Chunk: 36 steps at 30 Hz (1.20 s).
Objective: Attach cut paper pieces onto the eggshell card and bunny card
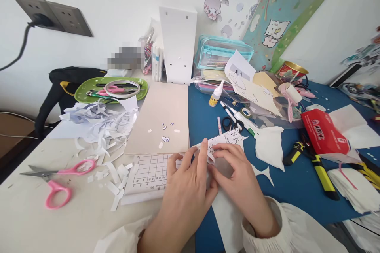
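Observation:
A paper cutout with drawn cartoon figures lies at the middle, its lower end between my hands. My left hand rests palm down with fingers spread, its index fingertip at the cutout's left edge. The fingers of my right hand are bent together and pinch the cutout's lower edge, where a small flap curls up. Just left of the cutout, a beige board carries small cut pieces with drawn eyes and a mouth. Under my left hand is a gridded paper pad.
Pink scissors lie open at the left near paper scraps. Behind are a green tray and a glue bottle. Black scissors, yellow-black pliers and a red box lie right.

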Each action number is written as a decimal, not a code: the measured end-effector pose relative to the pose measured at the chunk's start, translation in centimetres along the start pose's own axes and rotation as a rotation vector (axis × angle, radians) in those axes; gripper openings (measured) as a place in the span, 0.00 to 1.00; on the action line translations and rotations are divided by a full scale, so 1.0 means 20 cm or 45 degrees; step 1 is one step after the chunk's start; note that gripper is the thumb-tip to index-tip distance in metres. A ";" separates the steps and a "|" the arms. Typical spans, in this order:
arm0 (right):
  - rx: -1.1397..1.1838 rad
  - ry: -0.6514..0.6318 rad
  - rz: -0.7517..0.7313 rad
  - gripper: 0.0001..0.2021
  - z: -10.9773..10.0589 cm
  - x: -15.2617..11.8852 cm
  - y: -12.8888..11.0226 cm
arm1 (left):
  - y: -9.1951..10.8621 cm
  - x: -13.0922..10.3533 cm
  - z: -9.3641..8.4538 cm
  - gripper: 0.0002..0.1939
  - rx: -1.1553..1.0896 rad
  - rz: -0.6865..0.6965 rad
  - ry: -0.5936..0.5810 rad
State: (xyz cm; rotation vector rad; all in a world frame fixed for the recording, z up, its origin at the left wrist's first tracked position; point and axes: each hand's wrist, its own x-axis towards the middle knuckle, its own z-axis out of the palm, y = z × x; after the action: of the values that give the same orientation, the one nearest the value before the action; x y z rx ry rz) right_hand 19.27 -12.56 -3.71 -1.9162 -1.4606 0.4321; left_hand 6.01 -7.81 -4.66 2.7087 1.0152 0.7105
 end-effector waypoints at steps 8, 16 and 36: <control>0.050 0.082 0.032 0.01 -0.02 -0.02 0.01 | -0.01 -0.03 0.01 0.26 0.091 0.054 -0.006; -0.122 0.297 0.137 0.04 -0.02 -0.05 0.06 | -0.02 -0.03 0.00 0.26 0.078 0.082 0.000; -0.221 0.255 0.256 0.13 -0.05 -0.12 0.07 | -0.01 -0.07 0.02 0.14 0.118 0.195 0.083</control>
State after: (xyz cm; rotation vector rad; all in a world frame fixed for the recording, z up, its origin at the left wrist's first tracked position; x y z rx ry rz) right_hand 20.14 -15.29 -4.38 -2.1861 -1.2144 0.2005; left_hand 5.13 -8.52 -5.55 2.8853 0.8818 0.8011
